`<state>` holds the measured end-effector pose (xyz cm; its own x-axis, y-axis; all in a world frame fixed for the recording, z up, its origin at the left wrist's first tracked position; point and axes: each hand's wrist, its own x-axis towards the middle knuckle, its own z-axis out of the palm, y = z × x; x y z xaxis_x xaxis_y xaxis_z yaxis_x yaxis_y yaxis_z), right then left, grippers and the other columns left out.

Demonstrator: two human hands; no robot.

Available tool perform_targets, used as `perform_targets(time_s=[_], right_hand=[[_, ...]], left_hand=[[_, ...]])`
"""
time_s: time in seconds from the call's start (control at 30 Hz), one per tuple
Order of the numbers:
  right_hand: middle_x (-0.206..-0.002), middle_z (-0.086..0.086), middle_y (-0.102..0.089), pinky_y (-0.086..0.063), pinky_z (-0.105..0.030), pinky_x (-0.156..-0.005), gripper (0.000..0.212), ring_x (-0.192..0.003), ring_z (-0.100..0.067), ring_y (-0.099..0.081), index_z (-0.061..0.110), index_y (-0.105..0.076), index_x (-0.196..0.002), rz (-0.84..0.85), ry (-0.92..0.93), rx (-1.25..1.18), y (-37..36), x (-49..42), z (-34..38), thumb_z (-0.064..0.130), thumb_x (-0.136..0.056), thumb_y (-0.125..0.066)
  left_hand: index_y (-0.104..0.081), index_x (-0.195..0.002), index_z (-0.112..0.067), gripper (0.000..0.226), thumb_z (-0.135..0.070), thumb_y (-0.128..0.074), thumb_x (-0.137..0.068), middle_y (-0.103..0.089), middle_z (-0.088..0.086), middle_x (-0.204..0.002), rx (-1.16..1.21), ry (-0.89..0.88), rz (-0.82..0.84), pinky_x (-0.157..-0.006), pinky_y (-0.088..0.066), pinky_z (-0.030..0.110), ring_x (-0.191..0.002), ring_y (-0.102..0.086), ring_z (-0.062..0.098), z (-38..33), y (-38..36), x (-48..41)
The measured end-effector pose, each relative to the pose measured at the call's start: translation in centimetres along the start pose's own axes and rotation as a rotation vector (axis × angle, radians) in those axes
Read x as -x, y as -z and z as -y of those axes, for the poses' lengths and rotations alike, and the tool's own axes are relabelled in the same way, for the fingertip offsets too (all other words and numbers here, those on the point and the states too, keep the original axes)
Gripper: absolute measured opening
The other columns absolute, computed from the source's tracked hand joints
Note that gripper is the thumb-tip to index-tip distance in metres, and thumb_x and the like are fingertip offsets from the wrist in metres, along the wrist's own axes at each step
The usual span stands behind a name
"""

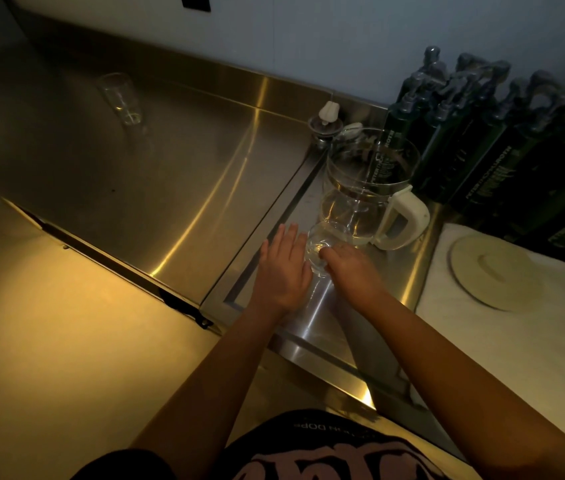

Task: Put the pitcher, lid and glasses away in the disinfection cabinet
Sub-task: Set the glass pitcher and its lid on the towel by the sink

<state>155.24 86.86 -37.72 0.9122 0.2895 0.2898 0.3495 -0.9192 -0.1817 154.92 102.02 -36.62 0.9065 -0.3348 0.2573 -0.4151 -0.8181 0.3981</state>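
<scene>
Both hands are over the stainless-steel table (170, 161) at the small clear drinking glass (319, 249), which stands just in front of the big clear glass pitcher with a cream handle (371, 181), touching it or nearly so. The right hand (352, 270) has its fingers curled against the glass's right side and grips it, while the left hand (282, 271) lies flat with fingers straight and together, right alongside the glass on its left; whether it touches is hard to tell. The pitcher stands upright in the table's sunken section, handle pointing right. The round cream lid (495, 271) lies flat on a white cloth (481, 341) to the right, well apart from the pitcher. Far off on the left stands a second tall clear glass (121, 98), upright and alone. At the back right stands a packed row of dark green bottles (502, 140), and behind the pitcher a small metal fitting with a white knob (324, 121).
</scene>
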Motion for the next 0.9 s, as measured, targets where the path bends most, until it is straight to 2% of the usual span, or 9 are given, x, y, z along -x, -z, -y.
perform_targets(time_s=[0.2,0.3,0.37,0.47,0.57,0.7,0.83,0.9], right_hand=[[-0.071,-0.010,-0.064,-0.048,-0.031,-0.056,0.035,-0.063,-0.029,-0.062,0.008,-0.061,-0.080,0.037,-0.051,-0.007,0.2,-0.4,0.6,-0.010,-0.054,-0.077],[-0.080,-0.012,-0.063,-0.045,-0.032,-0.062,0.026,-0.074,-0.030,-0.062,0.007,-0.061,-0.089,0.047,-0.085,-0.018,0.5,-0.6,1.0,-0.008,-0.068,-0.069],[-0.092,-0.012,-0.063,-0.038,-0.030,-0.067,0.020,-0.086,-0.029,-0.059,0.006,-0.059,-0.099,0.073,-0.096,0.009,1.1,-0.9,1.0,-0.003,-0.081,-0.059],[-0.100,-0.011,-0.061,-0.029,-0.027,-0.069,0.018,-0.094,-0.028,-0.056,0.006,-0.056,-0.105,0.103,-0.121,0.014,1.7,-0.9,0.8,0.003,-0.088,-0.051],[-0.093,-0.013,-0.062,-0.033,-0.028,-0.066,0.017,-0.087,-0.030,-0.058,0.005,-0.059,-0.098,0.053,-0.141,-0.018,1.9,-0.4,0.5,-0.002,-0.083,-0.055],[-0.082,-0.012,-0.063,-0.042,-0.031,-0.062,0.017,-0.077,-0.029,-0.058,0.005,-0.060,-0.087,0.039,-0.151,-0.056,2.4,0.3,0.1,-0.008,-0.076,-0.058],[-0.080,-0.013,-0.062,-0.049,-0.039,-0.063,0.016,-0.074,-0.029,-0.059,0.005,-0.059,-0.085,0.023,-0.175,-0.105,2.9,1.3,-0.1,-0.009,-0.076,-0.059],[-0.081,-0.012,-0.062,-0.044,-0.033,-0.060,0.015,-0.074,-0.027,-0.059,0.005,-0.059,-0.085,-0.004,-0.184,-0.093,3.2,2.0,-0.2,-0.008,-0.077,-0.061]], left_hand=[[-0.052,-0.127,0.001,0.053,-0.027,-0.036,-0.085,-0.050,0.022,-0.134,-0.009,0.003,0.029,-0.100,-0.029,0.054,-0.127,-0.043,0.038,-0.4,0.0,-0.1],[-0.053,-0.126,0.000,0.052,-0.027,-0.037,-0.084,-0.052,0.022,-0.132,-0.041,-0.006,0.037,-0.099,-0.029,0.053,-0.125,-0.046,0.038,-0.5,0.0,-0.2],[-0.053,-0.125,0.000,0.052,-0.027,-0.036,-0.084,-0.052,0.021,-0.132,-0.059,-0.013,0.034,-0.099,-0.027,0.051,-0.125,-0.046,0.037,-0.5,0.1,-0.3],[-0.049,-0.131,-0.002,0.055,-0.030,-0.033,-0.086,-0.046,0.020,-0.139,-0.064,-0.002,0.042,-0.103,-0.023,0.051,-0.131,-0.039,0.035,-0.7,0.6,-0.7],[-0.034,-0.142,-0.006,0.054,-0.027,-0.040,-0.093,-0.028,0.015,-0.151,-0.078,-0.003,0.035,-0.112,-0.009,0.046,-0.141,-0.019,0.029,-0.9,0.6,-0.9],[-0.020,-0.147,-0.011,0.056,-0.027,-0.039,-0.097,-0.014,0.008,-0.156,-0.096,-0.015,0.044,-0.110,0.007,0.035,-0.144,-0.004,0.022,-1.3,0.3,-0.9],[-0.014,-0.148,-0.014,0.058,-0.030,-0.037,-0.098,-0.009,0.006,-0.157,-0.075,-0.024,0.094,-0.111,0.008,0.034,-0.144,0.000,0.020,-2.2,-0.3,-0.9],[-0.015,-0.148,-0.014,0.058,-0.030,-0.038,-0.098,-0.010,0.006,-0.157,-0.059,-0.042,0.105,-0.111,0.008,0.034,-0.144,-0.001,0.020,-2.8,-0.5,-0.8]])
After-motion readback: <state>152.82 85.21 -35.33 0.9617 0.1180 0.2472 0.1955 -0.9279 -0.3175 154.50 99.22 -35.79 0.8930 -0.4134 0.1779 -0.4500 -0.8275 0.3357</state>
